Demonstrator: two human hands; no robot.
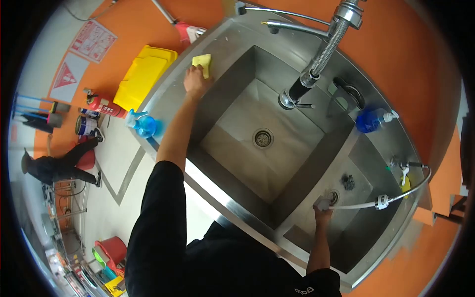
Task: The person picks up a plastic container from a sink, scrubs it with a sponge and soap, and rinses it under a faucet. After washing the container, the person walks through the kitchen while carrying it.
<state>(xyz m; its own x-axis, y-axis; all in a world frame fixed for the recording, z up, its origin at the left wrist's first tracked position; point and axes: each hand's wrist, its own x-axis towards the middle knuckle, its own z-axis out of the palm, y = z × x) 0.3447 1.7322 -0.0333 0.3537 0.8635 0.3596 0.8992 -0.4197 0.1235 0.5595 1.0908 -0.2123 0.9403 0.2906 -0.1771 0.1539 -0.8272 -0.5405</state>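
My left hand [196,81] presses a yellow cloth [203,63] flat on the steel rim at the far left corner of the large sink basin [232,143]. My right hand [322,210] grips the spray head [324,202] of a white hose [366,204] low inside the smaller right basin [363,227], close to its drain [334,197]. A dark scrubber [348,182] lies in that basin beyond the drain.
A tall spring faucet [321,54] hangs over the large basin with its drain [262,138]. A blue spray bottle [143,124] stands on the left rim, a blue soap bottle [372,120] at the back right. Yellow bin [143,74] and a crouching person [59,166] on the floor left.
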